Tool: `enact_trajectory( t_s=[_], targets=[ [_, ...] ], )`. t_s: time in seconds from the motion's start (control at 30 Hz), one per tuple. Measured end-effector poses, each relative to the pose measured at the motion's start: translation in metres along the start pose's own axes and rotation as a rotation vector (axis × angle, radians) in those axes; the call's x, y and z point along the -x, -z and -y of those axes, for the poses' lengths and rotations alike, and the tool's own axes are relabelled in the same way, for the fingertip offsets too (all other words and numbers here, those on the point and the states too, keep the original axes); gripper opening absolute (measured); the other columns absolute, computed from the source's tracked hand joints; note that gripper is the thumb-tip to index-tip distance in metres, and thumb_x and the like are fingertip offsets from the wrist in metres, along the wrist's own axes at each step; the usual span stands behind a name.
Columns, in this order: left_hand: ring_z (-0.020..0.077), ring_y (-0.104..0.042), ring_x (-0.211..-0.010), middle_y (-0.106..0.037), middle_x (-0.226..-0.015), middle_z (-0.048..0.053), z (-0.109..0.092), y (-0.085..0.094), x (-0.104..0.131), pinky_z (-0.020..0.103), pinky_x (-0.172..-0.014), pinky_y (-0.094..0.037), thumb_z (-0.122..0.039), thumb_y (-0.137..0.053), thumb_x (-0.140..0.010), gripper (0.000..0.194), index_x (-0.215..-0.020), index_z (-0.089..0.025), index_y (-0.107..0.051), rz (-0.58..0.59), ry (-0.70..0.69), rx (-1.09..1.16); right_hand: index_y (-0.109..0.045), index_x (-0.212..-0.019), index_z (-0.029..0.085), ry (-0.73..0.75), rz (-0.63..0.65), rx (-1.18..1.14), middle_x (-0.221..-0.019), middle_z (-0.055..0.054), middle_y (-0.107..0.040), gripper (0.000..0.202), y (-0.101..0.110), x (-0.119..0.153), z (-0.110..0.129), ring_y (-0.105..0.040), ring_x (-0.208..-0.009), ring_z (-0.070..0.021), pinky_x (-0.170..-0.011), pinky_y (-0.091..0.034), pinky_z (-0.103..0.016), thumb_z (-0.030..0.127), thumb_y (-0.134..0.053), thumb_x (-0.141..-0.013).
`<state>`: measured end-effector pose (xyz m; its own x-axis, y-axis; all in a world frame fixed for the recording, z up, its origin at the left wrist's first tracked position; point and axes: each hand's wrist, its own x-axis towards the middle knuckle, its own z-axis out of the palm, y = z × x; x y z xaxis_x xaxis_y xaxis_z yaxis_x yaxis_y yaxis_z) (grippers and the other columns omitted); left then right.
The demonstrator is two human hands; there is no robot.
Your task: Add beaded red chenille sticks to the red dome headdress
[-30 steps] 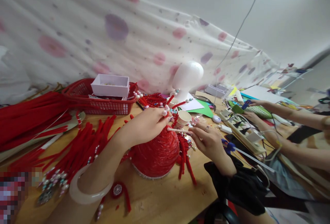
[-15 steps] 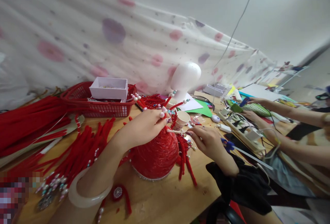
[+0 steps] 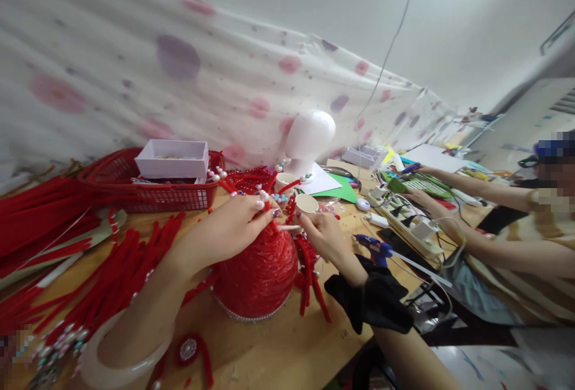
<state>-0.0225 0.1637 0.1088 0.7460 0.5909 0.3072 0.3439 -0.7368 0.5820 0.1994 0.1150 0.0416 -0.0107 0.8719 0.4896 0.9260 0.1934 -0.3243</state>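
Note:
A red dome (image 3: 256, 276) with a pearl-edged rim sits on the wooden table, red beaded stems rising from its top. My left hand (image 3: 233, 225), with a white bangle on the wrist, is closed at the dome's top around the base of the beaded stems (image 3: 263, 201). On the dome's right side, my right hand (image 3: 321, 231) pinches a thin white stick (image 3: 290, 228), whose far end touches the dome near my left fingertips. Red fuzzy strips with beads hang at the dome's right.
Behind stand a paper cup (image 3: 307, 204), a white foam head (image 3: 311, 135) and a red basket (image 3: 148, 195) with a white box. A blue glue gun (image 3: 376, 247) and a power strip (image 3: 406, 222) lie right, near another person's arms.
My right hand has moved left, closer to the dome and my left hand, still with the white stick. The glue gun, partly hidden before, now shows more. The whole view has shifted.

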Motion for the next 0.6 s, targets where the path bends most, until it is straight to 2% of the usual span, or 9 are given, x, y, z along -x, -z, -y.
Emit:
enact_trajectory(
  t_s=[0.13,0.27,0.4,0.5,0.6],
  targets=[
    [0.0232,-0.065,-0.094,-0.073,-0.09,0.007,0.0,0.001,0.0,0.04,-0.095,-0.047,-0.031,-0.04,-0.096,0.032,-0.087,-0.02,-0.069,0.009,0.025,-0.025,-0.029,-0.044,0.021,0.001,-0.009,0.052,-0.04,0.003,-0.032,0.045,-0.008,0.002,-0.005,-0.03,-0.039,-0.009,-0.046,-0.019,-0.027,0.028,-0.04,-0.087],
    [0.0235,-0.065,-0.092,-0.073,-0.084,0.006,0.001,0.002,-0.001,0.039,-0.093,-0.048,-0.033,-0.041,-0.096,0.032,-0.085,-0.021,-0.069,0.012,0.024,-0.033,-0.038,-0.042,0.02,0.059,0.023,0.088,-0.042,0.001,-0.04,0.048,-0.007,0.002,-0.009,-0.031,-0.042,-0.0101,-0.05,-0.018,-0.03,0.027,-0.041,-0.089],
    [0.0232,-0.066,-0.092,-0.073,-0.084,0.005,0.002,0.003,-0.001,0.039,-0.093,-0.048,-0.033,-0.041,-0.096,0.032,-0.089,-0.021,-0.07,0.025,0.033,-0.034,-0.042,-0.04,0.019,0.104,0.015,0.09,-0.04,0.001,-0.041,0.05,-0.003,0.001,-0.01,-0.028,-0.041,-0.0102,-0.051,-0.018,-0.03,0.026,-0.042,-0.089],
    [0.0228,-0.066,-0.098,-0.074,-0.093,0.005,0.001,0.003,-0.001,0.039,-0.097,-0.047,-0.03,-0.039,-0.097,0.031,-0.094,-0.022,-0.069,0.039,0.031,-0.02,-0.045,-0.041,0.019,0.102,-0.061,0.06,-0.043,0.0,-0.044,0.049,0.003,0.0,-0.009,-0.034,-0.043,-0.0103,-0.051,-0.021,-0.029,0.027,-0.042,-0.09],
    [0.0222,-0.066,-0.097,-0.074,-0.094,0.005,-0.001,0.003,-0.001,0.04,-0.099,-0.046,-0.029,-0.038,-0.098,0.032,-0.092,-0.021,-0.069,0.051,0.039,-0.019,-0.042,-0.043,0.019,0.055,-0.193,0.016,-0.043,0.0,-0.043,0.053,0.008,-0.003,-0.01,-0.036,-0.043,-0.0098,-0.05,-0.023,-0.028,0.028,-0.035,-0.095]
  ],
)
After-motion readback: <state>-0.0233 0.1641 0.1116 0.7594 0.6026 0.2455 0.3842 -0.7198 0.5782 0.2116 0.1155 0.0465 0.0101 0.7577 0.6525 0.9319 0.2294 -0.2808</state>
